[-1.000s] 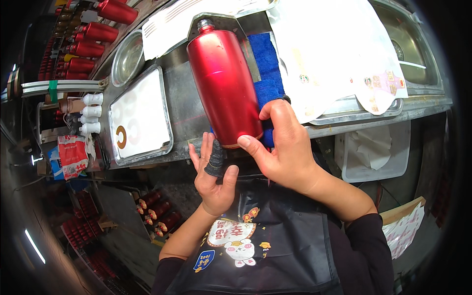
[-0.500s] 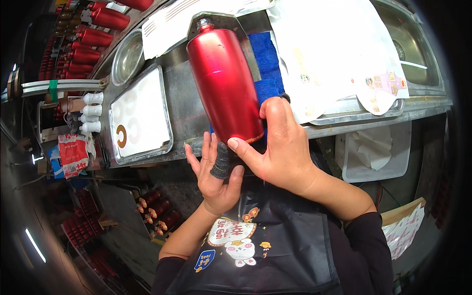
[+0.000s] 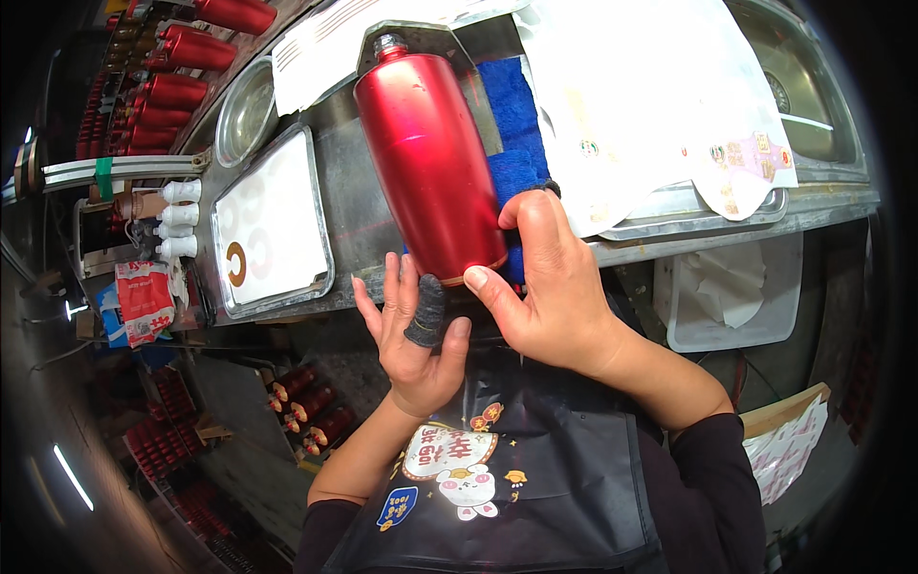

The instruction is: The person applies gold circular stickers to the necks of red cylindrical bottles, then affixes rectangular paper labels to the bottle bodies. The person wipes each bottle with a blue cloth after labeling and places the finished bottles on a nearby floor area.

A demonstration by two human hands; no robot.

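Note:
A glossy red bottle (image 3: 430, 158) with a clear threaded neck lies slanted over the metal worktop, its neck pointing away from me. My right hand (image 3: 559, 282) grips its base end, thumb at the bottom rim and bent fingers along the right side. Just left of the base, my left hand (image 3: 411, 330) is open with fingers stretched out, next to the bottle; whether a fingertip touches it I cannot tell. A dark wrap (image 3: 426, 311) covers one left finger. Beyond the bottle's neck stands an angular metal holder (image 3: 459, 48), and blue cloth (image 3: 516, 167) lies to the right.
A metal tray (image 3: 320, 196) with a white sheet and a brown ring lies left, near a round bowl (image 3: 246, 110). White printed sheets (image 3: 631, 105) spread right, beside a sink (image 3: 798, 86). More red bottles (image 3: 177, 91) stand far left. Below the bench edge hangs a white bin (image 3: 736, 325).
The red bottle has shifted slightly to the left. My right thumb has moved a little rightward along the base rim. My left hand has barely moved.

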